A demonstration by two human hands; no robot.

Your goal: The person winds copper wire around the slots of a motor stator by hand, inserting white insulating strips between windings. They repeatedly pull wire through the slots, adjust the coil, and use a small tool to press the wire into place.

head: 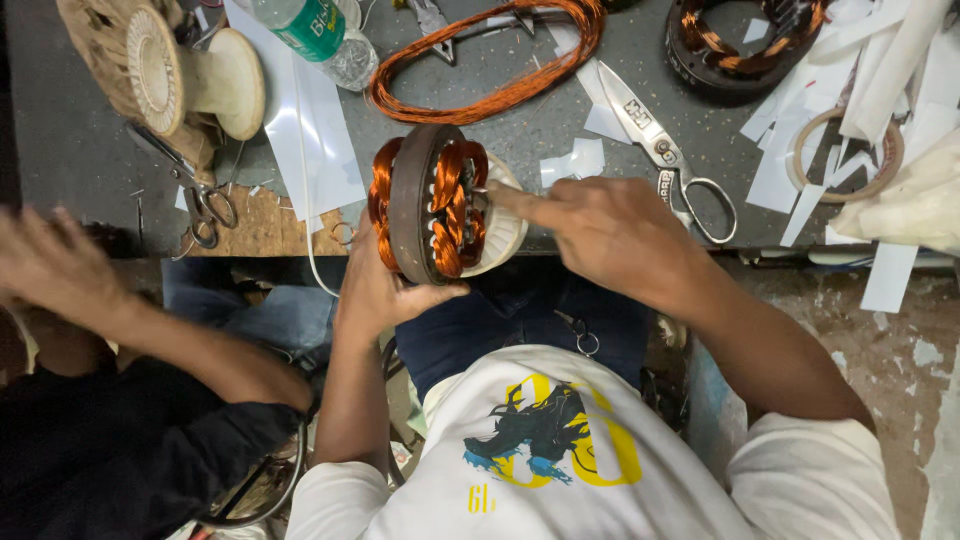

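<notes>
Head view: stator core [415, 205] with copper windings stands on edge at the table edge [260, 228]. Left hand [375, 290] cups it from below, fingers curled. Right hand [600, 230], forefinger extended, presses its windings. Scissors [665, 150] lie right of the stator.

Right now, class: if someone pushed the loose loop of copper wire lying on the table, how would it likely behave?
The copper wire loop would probably flex and change shape, since it lies as a sagging, unsupported oval. It likely slides rather than rolls, lying flat on the table. Its many fine strands might spread apart.
</notes>
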